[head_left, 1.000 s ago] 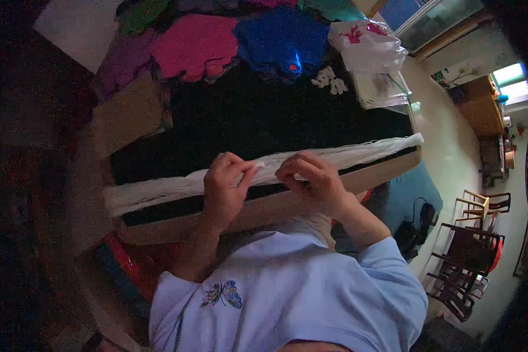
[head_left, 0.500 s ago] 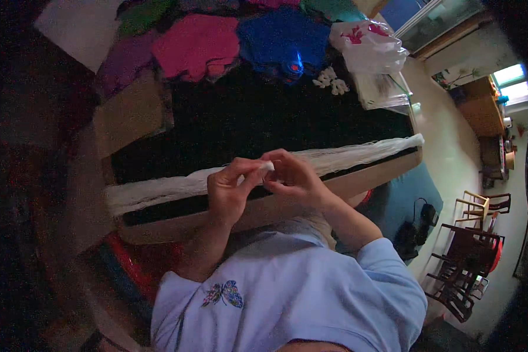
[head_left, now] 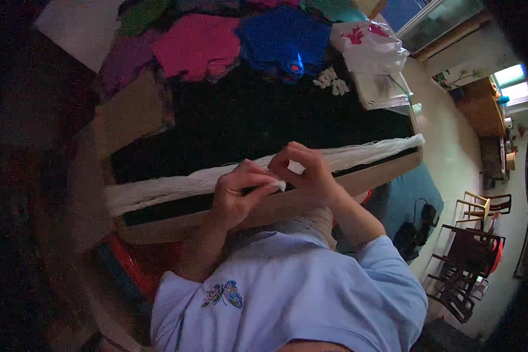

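Observation:
A long skein of white yarn (head_left: 369, 151) stretches across the near side of the black table top (head_left: 264, 117). Just in front of it, my left hand (head_left: 239, 190) pinches a small white bundle (head_left: 281, 185), perhaps wound yarn, whose tip pokes out past the thumb and fingers. Close to its right, my right hand (head_left: 311, 171) is curled, thumb and forefinger closed into a ring. Whatever lies between those fingertips is too small to make out. Several little white bundles (head_left: 332, 82) rest together at the far right of the black surface.
Stacks of cut pieces lie along the far side, among them pink (head_left: 196, 47) and blue (head_left: 283, 41). A white plastic bag (head_left: 369, 47) sits at the far right. Brown cardboard (head_left: 129, 120) is on the left. Dark chairs (head_left: 469, 249) stand off to the right.
Both hands have shifted a little to the right. The right hand has drawn up and away from the white bundle, which stays in the left hand's pinch.

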Demonstrator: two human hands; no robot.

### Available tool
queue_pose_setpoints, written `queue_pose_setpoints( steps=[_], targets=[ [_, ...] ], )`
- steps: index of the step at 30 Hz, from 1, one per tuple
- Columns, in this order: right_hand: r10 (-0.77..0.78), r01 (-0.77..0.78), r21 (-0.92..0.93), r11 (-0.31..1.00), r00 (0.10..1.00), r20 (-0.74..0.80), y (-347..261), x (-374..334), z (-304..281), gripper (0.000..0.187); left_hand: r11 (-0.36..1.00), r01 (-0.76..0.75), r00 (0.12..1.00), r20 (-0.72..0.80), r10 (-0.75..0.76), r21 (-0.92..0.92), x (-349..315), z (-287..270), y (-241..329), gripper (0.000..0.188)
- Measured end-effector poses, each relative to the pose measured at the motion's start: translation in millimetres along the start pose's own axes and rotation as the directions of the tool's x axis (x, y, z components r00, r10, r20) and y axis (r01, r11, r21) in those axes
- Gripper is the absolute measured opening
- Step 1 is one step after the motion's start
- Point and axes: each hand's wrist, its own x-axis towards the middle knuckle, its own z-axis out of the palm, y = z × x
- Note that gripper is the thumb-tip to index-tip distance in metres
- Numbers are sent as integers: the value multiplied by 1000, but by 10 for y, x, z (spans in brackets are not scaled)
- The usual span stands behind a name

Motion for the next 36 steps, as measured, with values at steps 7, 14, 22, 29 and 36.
queue_pose_setpoints(
  steps=[7, 14, 22, 29, 36],
  targets=[
    [-285, 287, -462, 839, 956, 75, 103, -185, 131, 18, 925, 327, 905, -218, -366, -196, 34, 47, -30, 13],
    [-173, 151, -224, 963, 982, -82, -253, -47, -95, 31, 878, 425, 875, -149, -461, -221, 24, 26, -35, 13],
    [-377, 376, -376, 847, 923, 73, -161, -24, -31, 37, 656, 459, 810, -20, -586, -599, 34, 31, -202, 11],
    [-254, 252, -241, 937, 967, 23, 11, -25, -23, 18, 829, 432, 865, -98, -492, -355, 16, 111, -206, 8],
    [303, -369, 258, 893, 917, 261, -3, 17, -171, 5, 910, -79, 988, -87, 125, 408, -14, 83, -133, 21]
  ],
)
